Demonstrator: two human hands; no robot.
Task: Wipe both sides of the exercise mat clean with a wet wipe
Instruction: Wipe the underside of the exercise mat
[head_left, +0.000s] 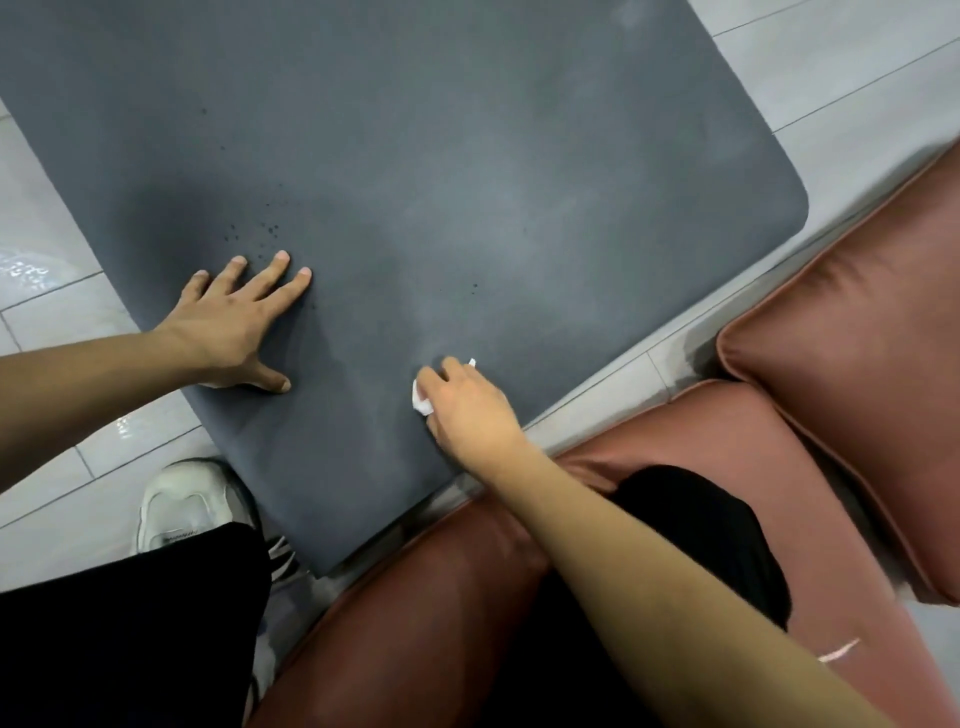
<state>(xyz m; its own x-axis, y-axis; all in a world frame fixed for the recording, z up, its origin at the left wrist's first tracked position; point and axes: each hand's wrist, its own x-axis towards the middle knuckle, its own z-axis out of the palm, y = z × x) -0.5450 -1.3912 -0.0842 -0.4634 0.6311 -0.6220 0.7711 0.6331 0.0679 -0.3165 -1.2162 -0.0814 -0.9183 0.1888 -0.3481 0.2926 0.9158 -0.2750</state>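
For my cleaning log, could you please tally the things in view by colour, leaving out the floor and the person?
Grey: 1, the flat dark grey rubber exercise mat
White: 2, the crumpled white wet wipe and the white sneaker
Pink: 2, the pink leather sofa seat and the pink leather cushion
Total: 5

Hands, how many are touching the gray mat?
2. The left hand lies flat on the mat near its left edge. The right hand presses a white wipe near its right edge.
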